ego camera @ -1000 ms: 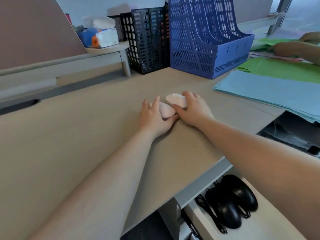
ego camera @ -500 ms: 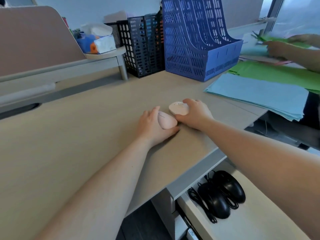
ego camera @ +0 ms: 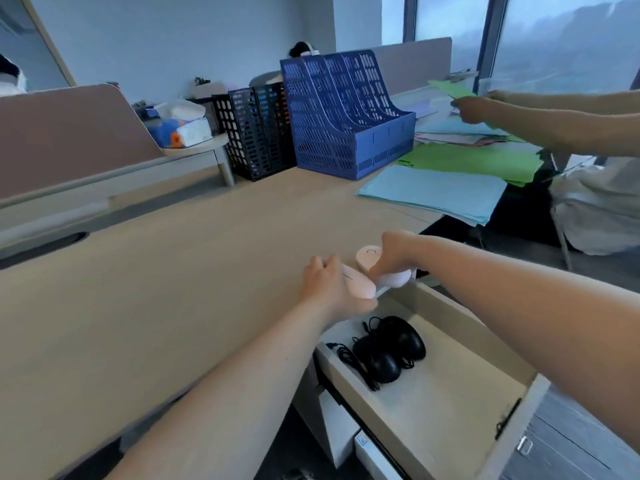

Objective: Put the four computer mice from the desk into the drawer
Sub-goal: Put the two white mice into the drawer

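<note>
Both hands, left hand (ego camera: 323,282) and right hand (ego camera: 394,251), had carried their pale pink mice (ego camera: 358,284) from mid-worktop to the open wooden drawer (ego camera: 450,393) edge (two black mice (ego camera: 391,348) already inside), fingers wrapped around them.

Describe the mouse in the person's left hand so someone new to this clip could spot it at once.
Find the open drawer under the front edge of the tan desk. Just above its back corner, the left hand grips a pale pink mouse. Unlike the two black corded mice in the drawer, it is light; the right hand's similar mouse sits farther back.
</note>
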Available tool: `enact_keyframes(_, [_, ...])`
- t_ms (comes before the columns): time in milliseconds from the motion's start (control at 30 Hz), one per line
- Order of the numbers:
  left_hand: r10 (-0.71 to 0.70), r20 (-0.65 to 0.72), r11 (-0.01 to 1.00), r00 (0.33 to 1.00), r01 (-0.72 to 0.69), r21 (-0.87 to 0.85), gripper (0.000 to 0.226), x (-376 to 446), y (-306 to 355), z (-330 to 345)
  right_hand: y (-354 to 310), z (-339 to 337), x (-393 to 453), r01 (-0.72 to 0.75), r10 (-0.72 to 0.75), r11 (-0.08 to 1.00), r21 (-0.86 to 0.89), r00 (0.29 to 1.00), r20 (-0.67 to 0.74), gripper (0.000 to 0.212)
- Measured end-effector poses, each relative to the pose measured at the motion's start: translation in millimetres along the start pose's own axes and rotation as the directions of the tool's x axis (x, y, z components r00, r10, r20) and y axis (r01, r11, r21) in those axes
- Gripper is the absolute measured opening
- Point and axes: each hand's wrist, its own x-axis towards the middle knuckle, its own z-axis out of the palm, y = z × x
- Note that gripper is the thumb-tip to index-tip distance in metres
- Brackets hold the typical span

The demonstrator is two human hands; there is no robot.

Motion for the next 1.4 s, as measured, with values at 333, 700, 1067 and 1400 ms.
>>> enact_keyframes(333, [0.062, 0.196, 0.995, 0.979, -0.077, 0.066, 0.093, -45.1, 35.5, 95.6, 71.2, 81.1, -35.2, -0.095, 0.109, 0.992, -0.085, 0.978, 0.181, 0.036])
enact_keyframes(700, [0.03, 0.277, 0.972, 0.96, -0.093, 0.217, 0.08, -43.6, 40.4, 178.2, 115.0, 162.7, -10.6, -0.159, 0.178, 0.983, -0.088, 0.944, 0.276, 0.046])
enact_keyframes(1067, [0.003, 0.324, 0.955, 0.946, -0.099, 0.279, 0.075, -32.2, 35.6, 209.4, 114.4, 196.8, 13.0, -0.145, 0.163, 0.986, -0.08, 0.938, 0.307, 0.064])
enact_keyframes(1400, [-0.005, 0.298, 0.937, 0.954, -0.1, 0.334, 0.105, -31.1, 35.0, 197.2, 129.5, 187.7, 9.3, -0.171, 0.178, 0.984, -0.049, 0.959, 0.22, 0.053])
